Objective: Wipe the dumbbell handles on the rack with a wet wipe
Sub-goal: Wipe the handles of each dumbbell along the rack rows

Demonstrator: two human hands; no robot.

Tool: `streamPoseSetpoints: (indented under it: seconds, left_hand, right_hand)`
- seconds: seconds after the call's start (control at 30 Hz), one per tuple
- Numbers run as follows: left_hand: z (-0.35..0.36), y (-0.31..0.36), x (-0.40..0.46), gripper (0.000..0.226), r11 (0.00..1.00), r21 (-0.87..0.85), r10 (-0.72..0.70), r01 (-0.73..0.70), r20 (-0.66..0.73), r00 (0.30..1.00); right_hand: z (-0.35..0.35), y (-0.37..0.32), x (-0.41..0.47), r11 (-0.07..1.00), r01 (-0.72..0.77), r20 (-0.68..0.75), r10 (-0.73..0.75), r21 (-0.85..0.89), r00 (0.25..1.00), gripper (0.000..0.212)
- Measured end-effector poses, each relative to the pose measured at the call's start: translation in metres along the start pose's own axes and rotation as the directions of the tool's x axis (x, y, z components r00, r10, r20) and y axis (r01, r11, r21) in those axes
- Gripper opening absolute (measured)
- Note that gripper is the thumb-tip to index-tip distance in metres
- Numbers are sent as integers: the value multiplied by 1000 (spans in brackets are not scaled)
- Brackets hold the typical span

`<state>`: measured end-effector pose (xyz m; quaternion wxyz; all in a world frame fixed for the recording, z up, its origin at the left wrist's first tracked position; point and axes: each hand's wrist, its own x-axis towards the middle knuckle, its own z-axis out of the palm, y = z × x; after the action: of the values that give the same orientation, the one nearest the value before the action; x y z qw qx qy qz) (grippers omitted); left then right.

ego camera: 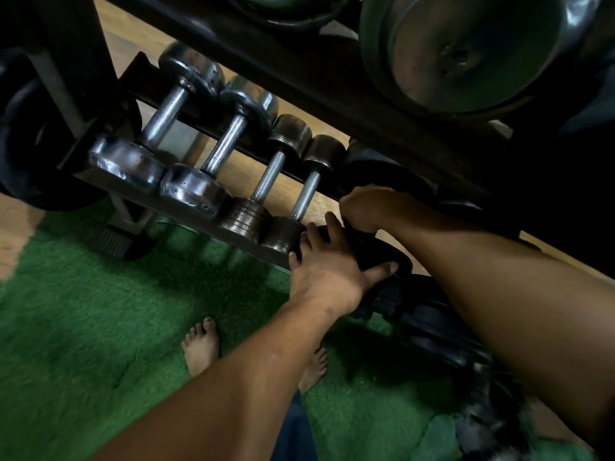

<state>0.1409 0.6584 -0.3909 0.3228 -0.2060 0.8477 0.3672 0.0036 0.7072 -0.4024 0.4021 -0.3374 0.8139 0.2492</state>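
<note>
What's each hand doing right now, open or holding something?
Left hand: open, fingers spread on the black dumbbell.
Right hand: fingers curled down over that dumbbell's handle area; whether it holds a wipe cannot be told.

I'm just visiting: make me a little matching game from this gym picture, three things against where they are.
Things:
1. chrome dumbbell
2. left hand
3. bare foot

Places:
A. on the green turf
B. far left on the lower rack
C. on a black dumbbell head at the rack's front edge

Pairs: 1-B, 2-C, 3-A
</note>
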Motion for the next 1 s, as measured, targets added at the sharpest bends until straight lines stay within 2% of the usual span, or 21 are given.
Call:
streamPoseSetpoints:
  seconds: [0.07, 0.13, 0.2, 0.3, 0.37, 0.43, 0.5, 0.57, 0.63, 0.7, 0.77, 0.83, 0.93, 1.0]
  left_hand:
    - [0, -1, 0, 131, 1000, -7, 2, -2, 0, 1000]
    - [0, -1, 0, 131, 1000, -13, 8, -8, 0, 1000]
    - [1, -2, -1, 132, 1000, -21, 15, -15, -6, 1000]
    - [0, -2, -1, 132, 1000, -21, 17, -18, -26, 1000]
    - [-1, -1, -2, 131, 1000, -14, 16, -16, -22, 1000]
    - [-2, -1, -3, 130, 1000, -5, 10, -10, -4, 1000]
    - [-3, 0, -3, 130, 1000, 2, 5, -5, 15, 1000]
    - [-3, -1, -1, 131, 1000, 8, 3, -3, 13, 1000]
    - [-2, -1, -1, 131, 1000, 10, 1, -1, 4, 1000]
    - [-2, 0, 0, 131, 1000, 5, -5, 5, 7, 1000]
    - [-3, 0, -1, 130, 1000, -2, -9, 9, 17, 1000]
    - [-3, 0, -1, 130, 1000, 3, -3, 3, 16, 1000]
    - [-2, -2, 0, 131, 1000, 6, -5, 5, 4, 1000]
    - [-2, -2, 0, 131, 1000, 12, -8, 8, 6, 1000]
  right_hand:
    - [0, 2, 1, 997, 35, 120, -43, 72, 992, 19]
    - [-1, 6, 3, 984, 9, 143, -36, 181, 989, 18]
    - [3, 11, 1, 951, 20, 100, -53, 310, 994, 23]
    - [21, 27, -17, 828, 92, -81, -57, 552, 995, 28]
    - [36, 39, -38, 600, 141, -185, 12, 787, 983, 20]
    - [55, 49, -54, 321, 158, -227, 190, 934, 955, 14]
    - [72, 55, -62, 135, 100, -146, 389, 986, 910, 12]
    - [87, 57, -60, -14, 60, -46, 485, 998, 874, 14]
    - [95, 57, -51, -128, 3, 58, 465, 992, 884, 19]
    - [101, 56, -40, -227, -61, 134, 324, 972, 937, 19]
    - [108, 55, -30, -255, -100, 147, 171, 962, 974, 14]
    - [115, 53, -25, -191, -118, 136, 87, 974, 987, 13]
    - [117, 54, -23, -98, -131, 135, 40, 987, 990, 19]
    - [115, 56, -22, -119, -143, 145, 10, 982, 989, 17]
